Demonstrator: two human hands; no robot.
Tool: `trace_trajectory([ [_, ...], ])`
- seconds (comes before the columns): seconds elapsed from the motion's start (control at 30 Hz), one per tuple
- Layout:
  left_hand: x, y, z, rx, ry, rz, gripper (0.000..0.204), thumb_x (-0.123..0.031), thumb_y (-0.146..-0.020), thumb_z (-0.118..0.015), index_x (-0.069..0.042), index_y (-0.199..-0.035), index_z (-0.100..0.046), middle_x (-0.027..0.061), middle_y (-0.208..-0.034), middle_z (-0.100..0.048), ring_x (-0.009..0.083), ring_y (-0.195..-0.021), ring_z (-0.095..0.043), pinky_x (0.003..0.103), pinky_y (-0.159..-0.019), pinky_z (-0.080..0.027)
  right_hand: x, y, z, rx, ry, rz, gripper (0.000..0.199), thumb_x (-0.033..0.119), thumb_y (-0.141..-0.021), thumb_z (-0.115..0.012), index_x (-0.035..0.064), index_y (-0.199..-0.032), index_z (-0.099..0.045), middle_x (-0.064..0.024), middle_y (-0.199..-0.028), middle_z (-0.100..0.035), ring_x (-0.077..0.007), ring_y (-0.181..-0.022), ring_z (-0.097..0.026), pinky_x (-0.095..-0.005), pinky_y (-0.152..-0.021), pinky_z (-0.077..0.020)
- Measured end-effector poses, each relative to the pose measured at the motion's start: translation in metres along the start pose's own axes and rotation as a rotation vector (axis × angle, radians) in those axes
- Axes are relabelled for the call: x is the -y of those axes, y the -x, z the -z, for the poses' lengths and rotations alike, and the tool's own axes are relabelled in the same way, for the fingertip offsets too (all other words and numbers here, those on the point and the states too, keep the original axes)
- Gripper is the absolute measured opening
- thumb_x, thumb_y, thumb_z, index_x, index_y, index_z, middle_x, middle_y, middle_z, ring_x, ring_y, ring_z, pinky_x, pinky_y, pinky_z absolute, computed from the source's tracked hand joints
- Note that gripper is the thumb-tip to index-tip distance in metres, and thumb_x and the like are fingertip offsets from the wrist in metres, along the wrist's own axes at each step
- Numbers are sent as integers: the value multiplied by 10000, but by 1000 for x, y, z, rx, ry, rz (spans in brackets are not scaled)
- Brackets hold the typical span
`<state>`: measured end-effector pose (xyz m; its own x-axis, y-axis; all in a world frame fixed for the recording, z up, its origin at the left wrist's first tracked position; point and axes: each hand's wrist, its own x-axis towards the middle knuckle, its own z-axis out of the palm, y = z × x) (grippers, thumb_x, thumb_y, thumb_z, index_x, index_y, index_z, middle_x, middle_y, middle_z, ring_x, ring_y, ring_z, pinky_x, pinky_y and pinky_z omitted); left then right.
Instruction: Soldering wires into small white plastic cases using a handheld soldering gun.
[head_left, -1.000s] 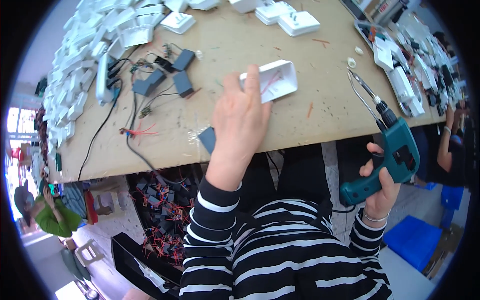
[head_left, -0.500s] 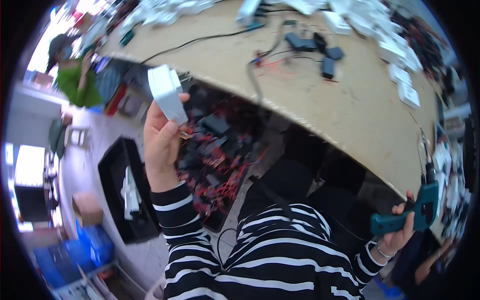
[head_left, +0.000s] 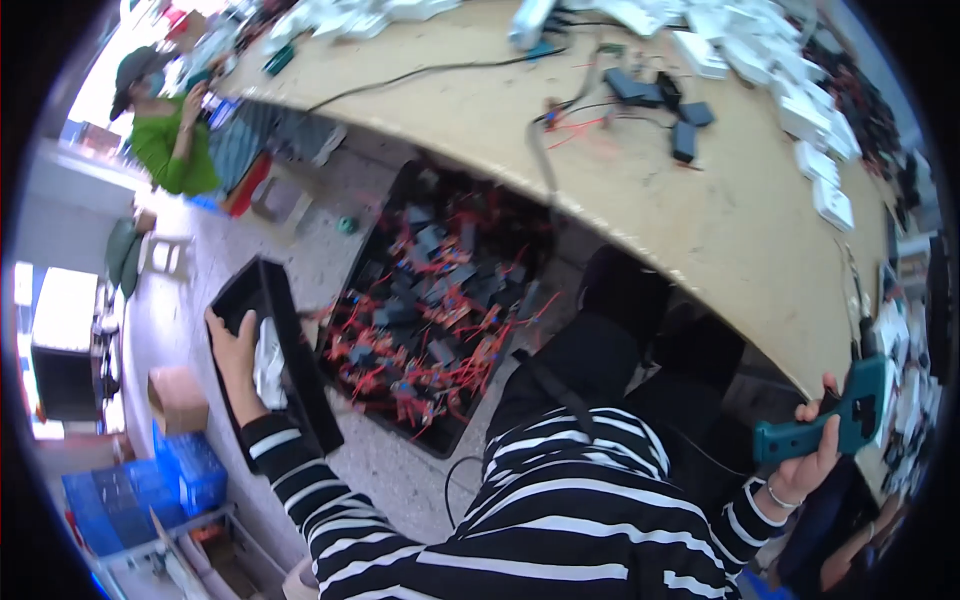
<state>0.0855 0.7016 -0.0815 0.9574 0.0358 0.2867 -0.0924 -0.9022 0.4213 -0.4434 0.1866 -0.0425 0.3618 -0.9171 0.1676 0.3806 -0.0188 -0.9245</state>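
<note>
My left hand reaches into the narrow black bin on the left, fingers spread and thumb apart. Beside the thumb, white plastic pieces lie in the bin; the hand partly hides them, and I cannot make out any piece in its grasp. On the right, my right hand is wrapped round the handle of a green pistol-shaped soldering gun. Its thin metal tip points away from me over the table's right side.
A larger black crate holds dark grey blocks with red wires, partly under the wooden table. On the table lie a black cable, several dark blocks and white plastic cases. A person in green is at the far left.
My left hand has moved left and down from the table edge to the black bin; the white plug adapter case is no longer held up. The right hand still grips the soldering gun.
</note>
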Motion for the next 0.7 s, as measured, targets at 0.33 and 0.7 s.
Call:
trace_trajectory([
  [0.33,-496,58,-72,481,542,-1341,369,-29,-819,-607,-6,-1186,-574,131,-1082,-635,253,-955,-617,338,-838,-473,1,-6,-7,-153,72,113,606,162,-880,-609,-4,-1387,-321,-250,-1221,-530,-169,-742,-595,-275,-647,-529],
  [0.7,-707,13,-257,634,-166,-1818,652,-73,-670,-680,-123,-1288,-478,110,-1192,-575,304,-1127,-535,394,-895,-442,3,-7,11,-411,38,68,621,176,-819,-676,-44,-1324,-391,-235,-1158,-575,-180,-722,-637,-267,-611,-544],
])
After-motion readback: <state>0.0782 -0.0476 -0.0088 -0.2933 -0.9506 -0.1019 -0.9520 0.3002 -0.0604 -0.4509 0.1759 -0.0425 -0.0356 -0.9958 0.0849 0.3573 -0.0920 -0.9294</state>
